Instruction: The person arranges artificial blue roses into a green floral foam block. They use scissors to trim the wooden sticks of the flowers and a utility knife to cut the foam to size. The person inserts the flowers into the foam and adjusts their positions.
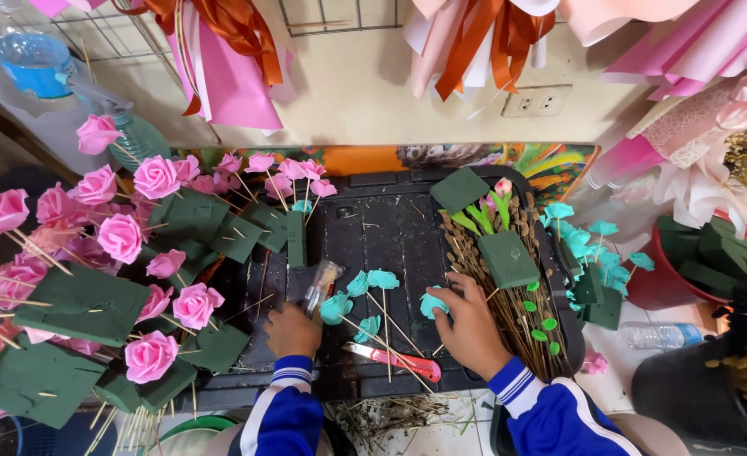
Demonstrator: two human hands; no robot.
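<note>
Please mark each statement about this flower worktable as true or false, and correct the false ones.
1. The right hand holds a teal flower. True.
2. The left hand is empty. False: its grip is shut on a clear glue gun.
3. The red box cutter lies between the two hands. True.
4. The roses on sticks at the left are yellow. False: they are pink.

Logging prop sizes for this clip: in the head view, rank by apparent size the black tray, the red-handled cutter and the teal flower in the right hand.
1. black tray, by far the largest.
2. red-handled cutter.
3. teal flower, partly hidden by the right hand, so its full size is unsure.
</note>
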